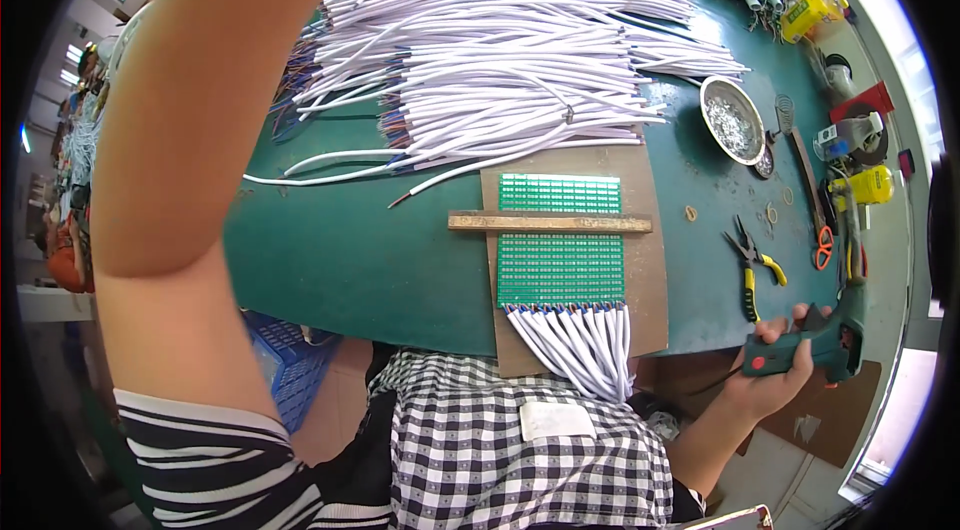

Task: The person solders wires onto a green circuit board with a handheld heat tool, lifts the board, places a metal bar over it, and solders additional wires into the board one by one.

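My right hand (775, 370) is at the table's near right edge, closed around a green glue gun (838, 335) with a red switch. My left arm is raised across the left of the picture; its hand is out of view above the top edge. In front of me a green circuit board panel (560, 265) lies on a brown cardboard sheet (650, 290). A wooden bar (548, 223) lies across the panel. Several short white wires (582, 348) hang from the panel's near edge over my checked apron.
A big pile of white cables (500, 60) covers the far part of the green table (350, 250). At the right lie a metal bowl (732, 118), yellow-handled pliers (752, 265) and orange-handled scissors (820, 245). A blue crate (285, 360) stands below the table's left edge.
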Action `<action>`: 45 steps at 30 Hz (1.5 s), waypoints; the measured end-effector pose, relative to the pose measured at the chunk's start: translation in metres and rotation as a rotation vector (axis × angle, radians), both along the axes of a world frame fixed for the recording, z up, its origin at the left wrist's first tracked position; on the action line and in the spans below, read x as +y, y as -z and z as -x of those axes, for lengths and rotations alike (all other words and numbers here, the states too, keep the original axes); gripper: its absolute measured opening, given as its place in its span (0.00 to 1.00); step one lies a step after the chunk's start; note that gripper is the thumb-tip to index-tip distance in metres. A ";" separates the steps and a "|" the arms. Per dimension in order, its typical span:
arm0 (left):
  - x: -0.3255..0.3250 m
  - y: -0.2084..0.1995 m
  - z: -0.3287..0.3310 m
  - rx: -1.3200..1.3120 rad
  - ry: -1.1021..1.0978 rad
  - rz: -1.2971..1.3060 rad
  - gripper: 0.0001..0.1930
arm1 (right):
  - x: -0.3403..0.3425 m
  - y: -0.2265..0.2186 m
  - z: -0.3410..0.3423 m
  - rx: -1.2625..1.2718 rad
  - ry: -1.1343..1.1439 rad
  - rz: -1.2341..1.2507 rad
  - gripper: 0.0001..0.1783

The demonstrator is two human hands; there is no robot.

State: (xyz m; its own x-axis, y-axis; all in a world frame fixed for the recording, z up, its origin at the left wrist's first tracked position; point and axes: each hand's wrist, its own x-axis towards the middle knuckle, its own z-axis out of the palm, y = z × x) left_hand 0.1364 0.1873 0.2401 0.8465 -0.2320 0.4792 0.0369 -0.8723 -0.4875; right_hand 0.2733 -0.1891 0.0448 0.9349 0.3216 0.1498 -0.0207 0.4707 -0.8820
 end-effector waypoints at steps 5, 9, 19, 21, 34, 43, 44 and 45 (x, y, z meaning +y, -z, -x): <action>-0.046 0.140 0.095 0.311 -0.274 0.733 0.04 | -0.013 0.007 0.040 -0.002 -0.234 0.192 0.30; -0.116 0.208 0.149 0.366 -0.228 1.405 0.10 | -0.020 0.003 0.072 0.138 -0.427 0.286 0.31; -0.156 0.243 0.144 0.102 -0.308 1.527 0.09 | -0.040 -0.007 0.109 0.357 -0.635 0.676 0.39; -0.157 0.244 0.144 0.078 -0.270 1.491 0.09 | -0.050 -0.006 0.109 0.394 -0.695 0.650 0.38; -0.165 0.250 0.134 0.131 -0.228 1.373 0.10 | 0.024 0.025 0.118 0.356 -0.526 0.334 0.31; -0.170 0.250 0.135 0.131 -0.266 1.357 0.11 | 0.029 0.035 0.124 0.438 -0.575 0.273 0.34; -0.173 0.251 0.136 0.114 -0.279 1.333 0.10 | 0.031 0.033 0.125 0.444 -0.548 0.288 0.32; -0.175 0.251 0.138 0.098 -0.291 1.310 0.10 | 0.031 0.032 0.125 0.446 -0.548 0.288 0.32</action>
State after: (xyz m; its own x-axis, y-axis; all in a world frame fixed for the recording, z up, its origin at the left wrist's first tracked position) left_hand -0.0012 0.0124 -0.0112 0.8299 0.5393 0.1432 0.3122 -0.6615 0.6819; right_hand 0.1483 -0.1580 0.0126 0.5826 0.7263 -0.3648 -0.5684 0.0434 -0.8216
